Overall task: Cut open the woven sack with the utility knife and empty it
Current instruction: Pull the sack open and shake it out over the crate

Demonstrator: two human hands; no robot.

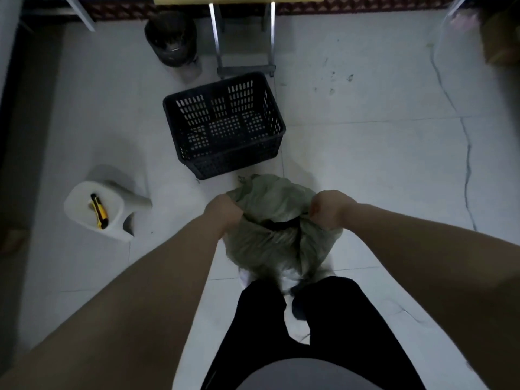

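Left hand (222, 211), right hand (327, 208), each grip pinching rim of upright woven sack (270, 249), mouth upward; utility knife (99, 211) on stool (81, 220).

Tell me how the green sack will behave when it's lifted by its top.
Probably floppy: the sack bunches and creases where the left hand and right hand grip it. Likely to sag, since its fuller lower part bulges below the grip. Weight: cannot tell.
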